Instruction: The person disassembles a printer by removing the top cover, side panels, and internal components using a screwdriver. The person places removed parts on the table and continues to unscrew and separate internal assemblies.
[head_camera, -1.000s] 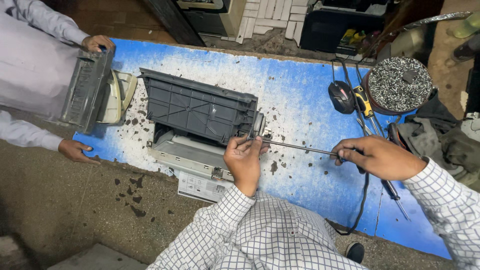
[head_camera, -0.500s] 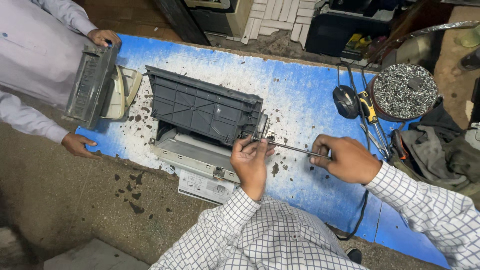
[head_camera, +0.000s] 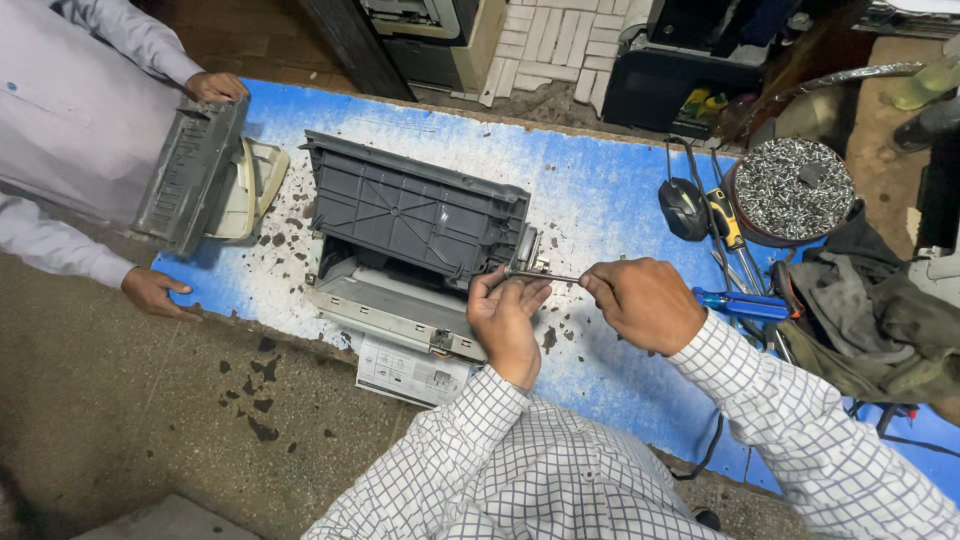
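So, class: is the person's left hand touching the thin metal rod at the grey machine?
Touching. The head view shows the left hand with its fingers closed around the metal rod beside the grey machine.

Both forearms, in white checked sleeves, reach forward from the body and angle toward each other. The left hand (head_camera: 508, 318) is palm-down, its fingers (head_camera: 487, 284) curled with the tips pinched together at the front. The right hand (head_camera: 645, 303) is closed in a fist just to the right of the left, knuckles up, its thumb side pointing toward the left fingertips.
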